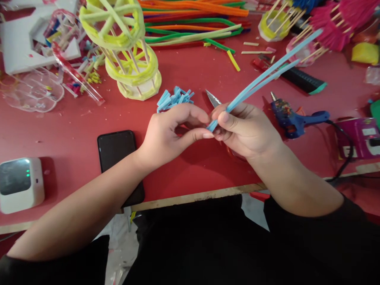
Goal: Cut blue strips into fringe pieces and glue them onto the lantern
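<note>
- Light-blue fuzzy strips (pixel 258 82) sit clamped between the thumb and fingers of my right hand (pixel 255 128), above the near part of the counter (pixel 184 174), their long ends slanting up to the far right.
- At their short lower end, the thumb and index finger of my left hand (pixel 166 134) curve in from either side; I cannot tell whether they pinch it.
- Scissors (pixel 213 99) lie partly hidden under my right hand, blade pointing to the far left.
- Just beyond my left hand is a heap of cut blue pieces (pixel 173 99).
- My left forearm crosses over a dark phone (pixel 116 148).
- To the right rests a blue glue gun (pixel 297 118).
- Farther off, a yellow frame (pixel 132 73) stands left of loose coloured stems (pixel 190 27).
</note>
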Demonstrator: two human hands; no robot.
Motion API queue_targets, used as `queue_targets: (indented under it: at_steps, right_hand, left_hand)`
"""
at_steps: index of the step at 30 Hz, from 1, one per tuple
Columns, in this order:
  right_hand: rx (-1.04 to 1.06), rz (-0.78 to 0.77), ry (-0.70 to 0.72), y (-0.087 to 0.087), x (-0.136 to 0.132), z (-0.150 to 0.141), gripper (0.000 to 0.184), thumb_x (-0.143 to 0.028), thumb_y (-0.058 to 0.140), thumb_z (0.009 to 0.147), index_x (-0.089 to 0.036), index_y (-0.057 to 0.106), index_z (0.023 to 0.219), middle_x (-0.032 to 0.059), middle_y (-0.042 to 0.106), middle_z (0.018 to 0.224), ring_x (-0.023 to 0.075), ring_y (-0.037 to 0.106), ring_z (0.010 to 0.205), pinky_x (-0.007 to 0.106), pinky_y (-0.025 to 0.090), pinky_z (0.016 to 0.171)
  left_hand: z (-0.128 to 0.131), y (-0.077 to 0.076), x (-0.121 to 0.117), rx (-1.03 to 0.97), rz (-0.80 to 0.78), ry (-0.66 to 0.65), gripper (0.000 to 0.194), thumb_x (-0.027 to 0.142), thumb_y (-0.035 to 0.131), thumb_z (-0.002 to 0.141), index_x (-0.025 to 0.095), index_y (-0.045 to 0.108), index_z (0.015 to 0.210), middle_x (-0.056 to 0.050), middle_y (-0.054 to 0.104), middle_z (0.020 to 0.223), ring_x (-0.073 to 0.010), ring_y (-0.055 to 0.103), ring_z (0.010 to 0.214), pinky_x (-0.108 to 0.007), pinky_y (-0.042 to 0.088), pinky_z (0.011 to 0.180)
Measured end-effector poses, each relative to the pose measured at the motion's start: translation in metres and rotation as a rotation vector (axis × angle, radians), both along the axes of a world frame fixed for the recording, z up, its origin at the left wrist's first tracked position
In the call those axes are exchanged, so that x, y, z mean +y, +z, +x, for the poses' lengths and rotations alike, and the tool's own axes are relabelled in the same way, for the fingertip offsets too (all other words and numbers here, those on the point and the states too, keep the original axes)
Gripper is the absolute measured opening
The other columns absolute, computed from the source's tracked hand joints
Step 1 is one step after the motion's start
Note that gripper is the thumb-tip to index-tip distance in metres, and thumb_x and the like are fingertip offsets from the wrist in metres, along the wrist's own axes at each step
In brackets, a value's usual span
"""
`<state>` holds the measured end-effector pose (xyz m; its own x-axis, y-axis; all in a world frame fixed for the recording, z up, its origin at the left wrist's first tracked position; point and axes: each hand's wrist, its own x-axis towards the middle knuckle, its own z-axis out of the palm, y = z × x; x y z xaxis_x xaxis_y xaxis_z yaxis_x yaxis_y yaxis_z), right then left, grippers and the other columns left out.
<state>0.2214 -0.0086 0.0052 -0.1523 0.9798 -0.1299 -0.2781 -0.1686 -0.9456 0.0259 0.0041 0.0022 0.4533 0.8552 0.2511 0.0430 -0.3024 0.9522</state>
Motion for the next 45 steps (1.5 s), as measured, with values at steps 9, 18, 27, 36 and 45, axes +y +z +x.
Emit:
queue_targets:
  at_steps: [9,18,27,36,45]
  right_hand:
    - [-0.292,0.120,-0.038,0.005,-0.005,0.002,0.028,-0.044,0.097,0.070,-0.021,0.082,0.076,-0.0029,0.069,0.063,0.0084,0.055,0.054,0.025,0.046,0.051]
    - [-0.454,0.160,0.019,0.002,-0.008,-0.001,0.032,-0.053,0.086,0.083,-0.022,0.079,0.089,-0.0008,0.075,0.074,0.0124,0.063,0.059,0.028,0.056,0.057]
    - [-0.678,0.708,-0.154,-0.002,-0.021,-0.007,0.016,-0.021,0.081,0.090,-0.029,0.072,0.100,-0.0031,0.080,0.096,0.0166,0.079,0.086,0.032,0.068,0.081]
    - [-0.118,0.140,-0.046,-0.003,-0.019,-0.019,0.022,-0.040,0.087,0.085,-0.025,0.070,0.086,-0.0031,0.080,0.090,0.0176,0.081,0.085,0.034,0.072,0.080]
    - [0.076,0.002,-0.065,-0.008,-0.014,-0.021,0.023,-0.033,0.096,0.074,-0.026,0.075,0.081,-0.0061,0.079,0.087,0.0128,0.077,0.089,0.034,0.069,0.090]
  left_hand:
    - [0.003,0.001,0.003,-0.057,-0.331,-0.053,0.039,0.039,0.092,0.077,0.019,0.059,0.085,0.001,0.071,0.079,-0.0173,0.077,0.081,-0.025,0.060,0.069]
    - [0.002,-0.006,0.011,-0.130,-0.421,-0.131,0.051,0.034,0.097,0.071,0.022,0.049,0.082,0.005,0.068,0.074,-0.0152,0.077,0.080,-0.024,0.058,0.069]
    - [0.001,-0.008,0.017,-0.416,-0.652,-0.031,0.055,0.037,0.103,0.061,0.023,0.053,0.077,0.008,0.071,0.070,-0.0136,0.077,0.077,-0.024,0.063,0.074]
    - [0.004,-0.006,0.014,-0.308,-0.475,0.047,0.050,0.036,0.094,0.077,0.024,0.045,0.078,0.006,0.069,0.071,-0.0181,0.079,0.080,-0.028,0.064,0.069]
    - [0.003,-0.009,0.014,-0.333,-0.402,0.056,0.055,0.044,0.097,0.071,0.024,0.047,0.079,0.006,0.071,0.072,-0.0188,0.080,0.080,-0.029,0.066,0.070]
